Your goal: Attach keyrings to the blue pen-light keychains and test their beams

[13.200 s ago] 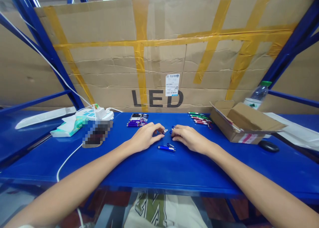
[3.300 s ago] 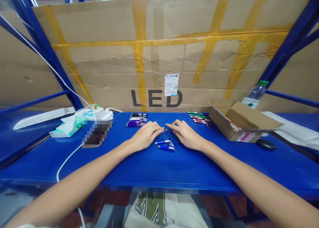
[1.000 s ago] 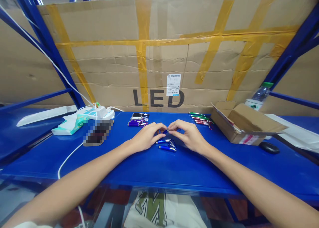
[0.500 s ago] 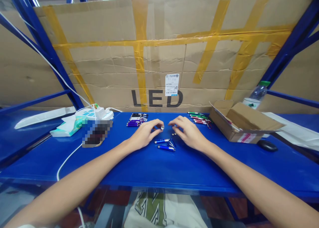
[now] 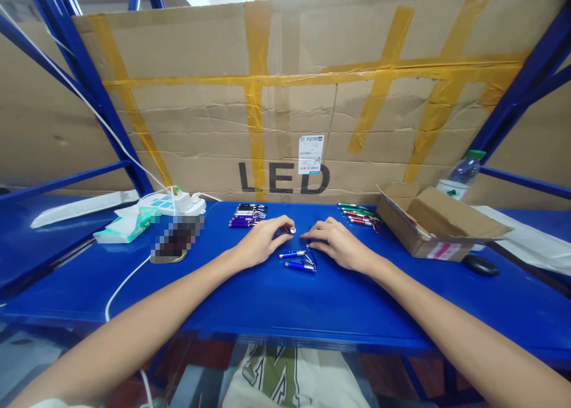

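My left hand (image 5: pixel 263 240) is closed around a short metal tube (image 5: pixel 292 230), its round silver end facing right; the fingers hide most of it. Across a small gap, my right hand (image 5: pixel 339 241) reaches down to the tabletop. Its bent fingers and thumb close on a small silver button cell (image 5: pixel 307 245), which shows only in part at the thumb tip. Just below the hands lie a blue penlight (image 5: pixel 292 254) with a clip at its right end and a second blue penlight piece (image 5: pixel 300 266).
Black, white and purple penlights (image 5: pixel 247 216) lie behind my left hand, green and red ones (image 5: pixel 360 214) behind my right. An open cardboard box (image 5: pixel 439 223), black mouse (image 5: pixel 480 265) and bottle (image 5: pixel 461 176) stand right. Left are a phone (image 5: pixel 177 239), tissue pack (image 5: pixel 127 225) and white cable (image 5: pixel 121 289).
My right hand has lowered, bringing its fingers onto the small button cells that lay in the open beside it. My left hand keeps hold of the tube. The whole view has shifted slightly.
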